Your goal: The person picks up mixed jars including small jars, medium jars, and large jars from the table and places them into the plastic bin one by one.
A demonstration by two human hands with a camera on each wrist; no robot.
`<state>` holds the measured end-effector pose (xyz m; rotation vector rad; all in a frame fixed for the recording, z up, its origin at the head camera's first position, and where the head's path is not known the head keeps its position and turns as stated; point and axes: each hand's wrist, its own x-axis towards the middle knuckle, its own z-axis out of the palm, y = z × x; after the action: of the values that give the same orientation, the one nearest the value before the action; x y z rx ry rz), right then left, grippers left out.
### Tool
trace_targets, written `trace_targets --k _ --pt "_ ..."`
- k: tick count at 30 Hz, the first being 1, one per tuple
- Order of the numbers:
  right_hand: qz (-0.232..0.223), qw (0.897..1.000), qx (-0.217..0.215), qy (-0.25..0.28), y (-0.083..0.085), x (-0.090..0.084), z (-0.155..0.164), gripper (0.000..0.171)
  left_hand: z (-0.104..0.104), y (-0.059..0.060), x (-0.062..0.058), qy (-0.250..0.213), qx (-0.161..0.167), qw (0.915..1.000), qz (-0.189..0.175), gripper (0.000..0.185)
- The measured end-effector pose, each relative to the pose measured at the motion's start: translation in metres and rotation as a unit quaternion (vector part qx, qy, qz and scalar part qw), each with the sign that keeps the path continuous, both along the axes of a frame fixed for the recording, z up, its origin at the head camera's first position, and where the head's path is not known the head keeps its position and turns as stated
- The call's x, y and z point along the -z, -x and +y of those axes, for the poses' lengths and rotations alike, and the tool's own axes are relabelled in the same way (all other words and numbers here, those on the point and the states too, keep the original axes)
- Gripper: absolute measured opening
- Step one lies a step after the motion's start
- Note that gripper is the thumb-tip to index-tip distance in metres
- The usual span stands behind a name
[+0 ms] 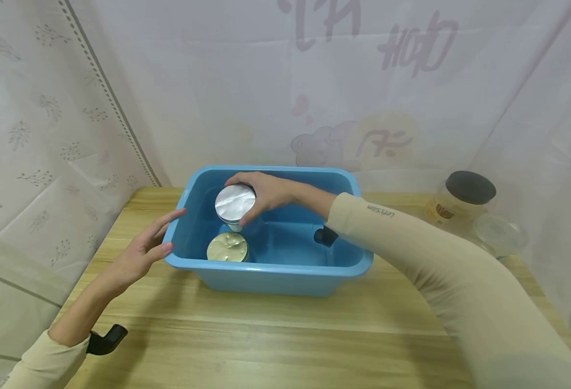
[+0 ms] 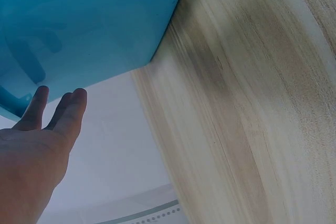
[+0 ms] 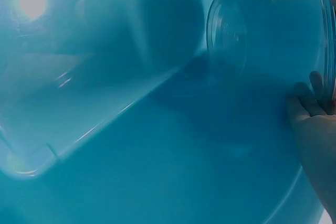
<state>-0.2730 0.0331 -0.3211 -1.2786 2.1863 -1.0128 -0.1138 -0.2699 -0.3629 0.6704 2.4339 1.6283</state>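
Observation:
Inside the blue plastic tub [image 1: 287, 271], my right hand [image 1: 273, 192] grips a clear jar with a silver top [image 1: 235, 202] around its upper edge. In the right wrist view the see-through body of the jar [image 3: 268, 35] shows beside my fingers. A second round container with a gold top [image 1: 227, 247] stands in the tub's near left corner, close to the silver-topped jar. My left hand [image 1: 141, 251] is at the tub's left rim, its fingers fairly straight against the outside. The left wrist view shows those fingers by the tub wall [image 2: 89, 24].
Behind my right sleeve, a clear jar with a black lid [image 1: 470, 187] stands at the table's right, next to another clear round container [image 1: 499, 235]. The wooden table [image 1: 266, 335] extends in front of the tub. Patterned white cloth [image 1: 217, 97] hangs behind and at the sides.

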Motion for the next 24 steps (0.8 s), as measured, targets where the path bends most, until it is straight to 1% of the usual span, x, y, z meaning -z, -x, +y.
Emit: trace_targets --k 3,7,10,13,24 --pt "-0.005 1.0 -0.009 0.007 -0.001 0.0 -0.001 0.09 0.0 0.0 0.0 0.0 0.0 1.0 0.0 0.061" --pt "-0.033 0.999 -0.026 0.027 -0.001 -0.003 -0.001 0.091 -0.001 0.0 0.0 -0.001 0.001 1.0 -0.003 0.061" --pt "-0.047 0.998 -0.03 0.03 -0.002 -0.007 -0.002 0.092 -0.001 0.0 0.0 -0.002 0.002 1.0 -0.004 0.06" --pt "-0.049 0.998 -0.027 0.022 -0.002 -0.01 -0.001 0.092 -0.001 0.0 0.0 -0.002 0.003 1.0 -0.003 0.061" --pt "-0.064 0.997 -0.037 0.037 -0.002 -0.015 -0.002 0.085 0.0 0.0 0.0 -0.003 0.002 1.0 -0.004 0.061"
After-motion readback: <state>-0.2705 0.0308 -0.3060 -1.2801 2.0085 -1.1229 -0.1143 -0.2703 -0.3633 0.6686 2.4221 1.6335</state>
